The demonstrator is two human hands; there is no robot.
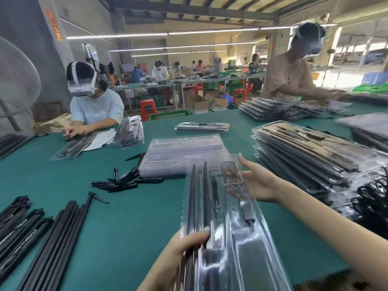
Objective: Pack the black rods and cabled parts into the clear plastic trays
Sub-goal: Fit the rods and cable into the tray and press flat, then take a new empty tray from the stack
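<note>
Holding the filled tray [220, 217] in the air, left hand [186, 244] grips its near edge; right hand [257, 183] supports it with fingers straight; rods [206, 196] may slide out if it tilts.

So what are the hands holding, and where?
A clear plastic tray: left hand grips its near left edge, right hand supports the far right side.

We see our left hand [186, 244] gripping a long clear plastic tray [222, 227] holding black rods [206, 196]; our right hand [257, 183] supports it above the green tabletop [117, 217].
</note>
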